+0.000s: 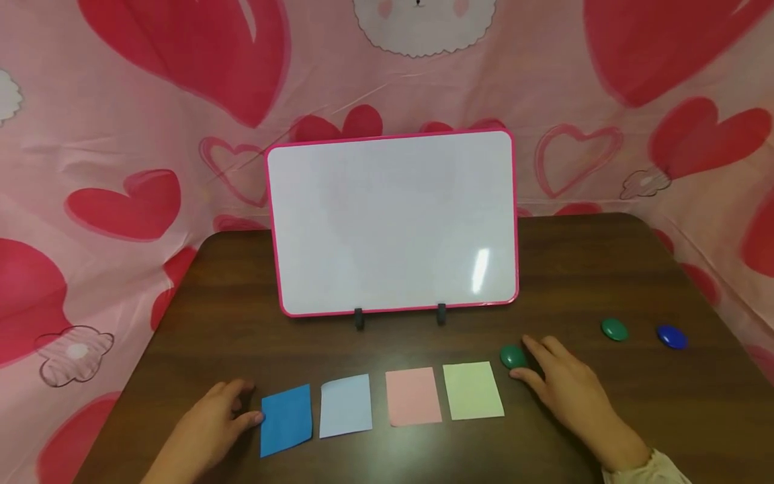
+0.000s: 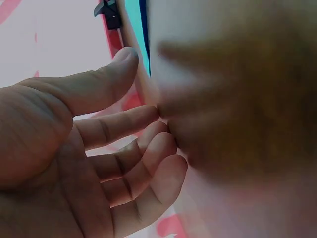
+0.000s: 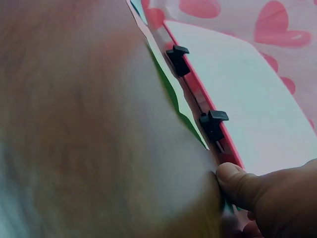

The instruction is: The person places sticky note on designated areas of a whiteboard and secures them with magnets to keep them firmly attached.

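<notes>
My left hand [image 1: 205,422] rests on the table at the left, its fingers loosely bent. Its thumb tip is at the left edge of a blue sticky note [image 1: 287,421]; the left wrist view shows nothing held in the palm. Over on the right, my right hand [image 1: 568,386] has thumb and index finger around the near and far sides of a round green magnet [image 1: 512,357], which lies on the table. A pale green sticky note [image 1: 474,390] is just left of that magnet. Between the outer notes lie a light blue note [image 1: 346,406] and a pink note [image 1: 414,396].
A pink-framed whiteboard [image 1: 396,225] stands upright at the back on black stand feet [image 1: 359,318]. Farther right on the brown table [image 1: 562,269] lie another green magnet [image 1: 614,329] and a blue magnet [image 1: 672,337]. Heart-patterned cloth [image 1: 133,81] hangs behind and at the sides.
</notes>
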A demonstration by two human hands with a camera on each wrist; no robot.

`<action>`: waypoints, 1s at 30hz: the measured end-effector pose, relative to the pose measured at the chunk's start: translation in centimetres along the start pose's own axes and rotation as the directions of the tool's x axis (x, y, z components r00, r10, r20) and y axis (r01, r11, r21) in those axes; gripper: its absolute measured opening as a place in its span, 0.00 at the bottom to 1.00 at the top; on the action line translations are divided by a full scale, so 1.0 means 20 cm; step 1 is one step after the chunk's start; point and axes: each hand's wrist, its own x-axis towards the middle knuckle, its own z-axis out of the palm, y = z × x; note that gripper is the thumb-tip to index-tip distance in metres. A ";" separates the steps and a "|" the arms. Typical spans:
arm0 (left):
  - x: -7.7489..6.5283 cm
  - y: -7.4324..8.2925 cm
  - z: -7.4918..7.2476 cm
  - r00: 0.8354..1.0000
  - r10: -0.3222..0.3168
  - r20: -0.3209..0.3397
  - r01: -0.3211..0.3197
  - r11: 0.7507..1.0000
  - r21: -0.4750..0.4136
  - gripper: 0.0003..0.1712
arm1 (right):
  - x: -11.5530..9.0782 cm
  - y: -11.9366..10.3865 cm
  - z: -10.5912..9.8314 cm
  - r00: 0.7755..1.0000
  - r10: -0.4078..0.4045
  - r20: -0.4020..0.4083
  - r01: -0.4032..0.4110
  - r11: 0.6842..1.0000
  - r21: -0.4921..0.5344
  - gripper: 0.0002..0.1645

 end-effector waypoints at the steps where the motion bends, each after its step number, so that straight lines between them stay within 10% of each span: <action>1: 0.00 0.00 0.01 1.000 0.001 -0.005 -0.001 1.000 -0.003 0.25 | 0.00 0.00 0.00 1.000 0.003 0.001 -0.003 1.000 0.008 0.37; 14: 0.00 0.05 0.03 1.000 0.011 0.020 -0.011 1.000 0.012 0.10 | 0.02 -0.03 0.03 1.000 0.002 0.018 -0.002 1.000 0.023 0.33; 20: 0.03 0.08 0.03 0.991 -0.093 0.100 0.092 0.996 0.014 0.31 | 0.03 -0.04 0.03 0.999 0.023 0.040 -0.025 0.999 0.042 0.26; 30: 0.03 0.13 0.04 0.982 -0.105 0.159 0.105 0.994 0.011 0.26 | 0.01 -0.04 0.03 0.994 0.089 0.057 -0.093 0.993 0.068 0.26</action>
